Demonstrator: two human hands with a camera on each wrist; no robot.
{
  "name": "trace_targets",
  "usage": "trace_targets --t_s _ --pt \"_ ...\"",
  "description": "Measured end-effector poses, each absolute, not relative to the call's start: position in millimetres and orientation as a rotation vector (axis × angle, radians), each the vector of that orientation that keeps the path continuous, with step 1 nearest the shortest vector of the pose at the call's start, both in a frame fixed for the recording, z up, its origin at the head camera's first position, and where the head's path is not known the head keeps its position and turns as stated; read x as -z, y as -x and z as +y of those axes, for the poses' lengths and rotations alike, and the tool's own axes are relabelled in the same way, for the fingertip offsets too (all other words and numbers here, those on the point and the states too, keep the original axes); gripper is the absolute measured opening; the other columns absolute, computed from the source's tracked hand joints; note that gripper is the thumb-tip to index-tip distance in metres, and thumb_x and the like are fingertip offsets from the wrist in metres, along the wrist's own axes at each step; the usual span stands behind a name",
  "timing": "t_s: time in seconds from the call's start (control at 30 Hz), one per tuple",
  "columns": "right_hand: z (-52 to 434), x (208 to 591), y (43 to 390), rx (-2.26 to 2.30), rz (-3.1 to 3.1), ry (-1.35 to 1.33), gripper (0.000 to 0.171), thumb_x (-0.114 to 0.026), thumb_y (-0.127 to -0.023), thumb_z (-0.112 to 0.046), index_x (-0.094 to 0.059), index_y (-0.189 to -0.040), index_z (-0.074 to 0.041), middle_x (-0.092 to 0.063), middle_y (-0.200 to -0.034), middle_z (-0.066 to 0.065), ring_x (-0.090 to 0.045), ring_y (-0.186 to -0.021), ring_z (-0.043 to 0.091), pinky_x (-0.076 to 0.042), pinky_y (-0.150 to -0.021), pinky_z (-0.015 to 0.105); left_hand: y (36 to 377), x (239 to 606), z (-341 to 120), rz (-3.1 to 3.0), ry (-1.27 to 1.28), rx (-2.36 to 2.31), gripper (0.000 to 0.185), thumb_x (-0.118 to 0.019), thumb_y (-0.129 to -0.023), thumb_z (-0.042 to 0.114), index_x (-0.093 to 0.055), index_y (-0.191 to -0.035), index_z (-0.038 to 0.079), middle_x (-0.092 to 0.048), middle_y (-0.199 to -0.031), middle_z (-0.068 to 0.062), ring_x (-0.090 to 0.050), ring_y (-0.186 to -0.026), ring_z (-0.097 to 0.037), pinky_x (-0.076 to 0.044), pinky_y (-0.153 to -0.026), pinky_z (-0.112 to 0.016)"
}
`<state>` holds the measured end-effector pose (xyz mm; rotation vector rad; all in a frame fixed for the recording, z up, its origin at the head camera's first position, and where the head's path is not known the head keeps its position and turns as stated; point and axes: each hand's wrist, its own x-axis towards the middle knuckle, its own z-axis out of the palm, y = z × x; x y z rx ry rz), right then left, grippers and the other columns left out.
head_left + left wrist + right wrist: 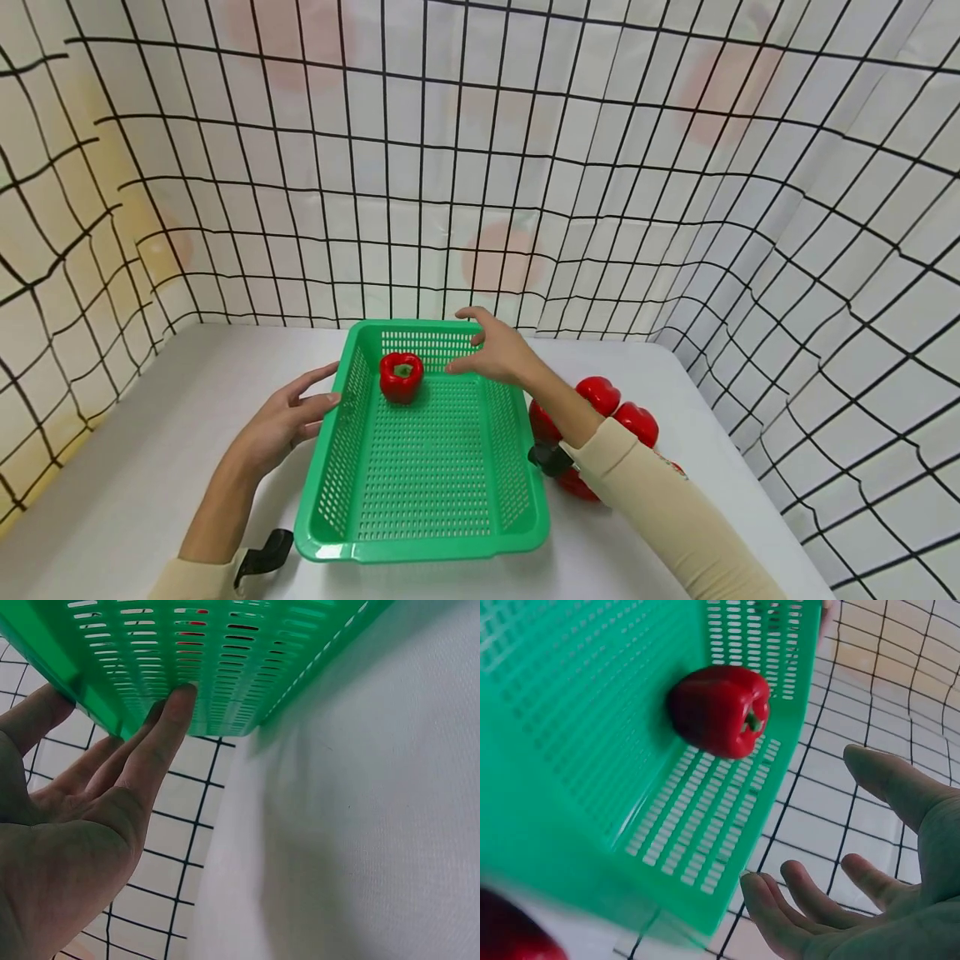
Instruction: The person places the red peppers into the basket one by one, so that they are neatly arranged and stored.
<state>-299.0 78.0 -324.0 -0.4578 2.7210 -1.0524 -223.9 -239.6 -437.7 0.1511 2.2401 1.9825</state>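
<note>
Green perforated basket, glossy red peppers — one inside — white table, black-gridded white backdrop, beige sleeves.

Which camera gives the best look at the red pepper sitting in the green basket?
The right wrist view: the red pepper is large, stem visible, against the green basket wall. The head view shows it small; the left wrist view only red glimpses through slots.

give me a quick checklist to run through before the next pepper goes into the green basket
1. Left hand steadying green basket: ok, straight fingers touch its left wall.
2. Right hand free: ok, open, holding nothing, above the basket's far right corner.
3. Room in basket: ok, only one red pepper, at the far end.
4. Loose peppers within reach: ok, on the white table right of the basket.
5. How many loose peppers: cannot tell, the forearm hides some.
</note>
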Motion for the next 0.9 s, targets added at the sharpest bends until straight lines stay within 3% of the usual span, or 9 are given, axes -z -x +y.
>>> trace_targets --t_s 0.17,0.5,0.9 --pt "107.2 320.8 294.0 0.966 2.754 0.504 0.084 -0.083 -0.083 -0.034 -0.038 -0.154 -0.028 -0.060 -0.137 0.013 -0.065 -0.116 0.030 -0.056 -0.092 0.049 224.8 438.3 -237.5 2.230 -0.157 -1.986 0.075 -0.064 -0.100 0.036 -0.025 -0.162 0.023 -0.056 -0.144 -0.022 -0.072 -0.111 -0.028 -0.056 -0.098 -0.044" --pt "167.8 306.2 275.5 0.864 2.747 0.462 0.076 -0.080 -0.085 -0.039 -0.042 -0.150 -0.026 -0.056 -0.142 0.019 -0.055 -0.130 0.041 -0.059 -0.089 0.049 225.5 438.4 -235.0 2.249 -0.179 -1.963 0.073 -0.063 -0.101 0.036 -0.025 -0.162 0.024 -0.055 -0.146 -0.022 -0.071 -0.113 -0.030 -0.053 -0.102 -0.051" --pt "242.4 310.6 251.8 0.858 2.732 0.383 0.084 -0.080 -0.083 -0.044 -0.037 -0.153 -0.026 -0.055 -0.142 0.022 -0.054 -0.129 0.044 -0.059 -0.090 0.052 226.1 439.7 -242.2 2.261 -0.168 -1.932 0.073 -0.063 -0.101 0.037 -0.025 -0.162 0.023 -0.054 -0.145 -0.024 -0.071 -0.112 -0.028 -0.055 -0.100 -0.050"
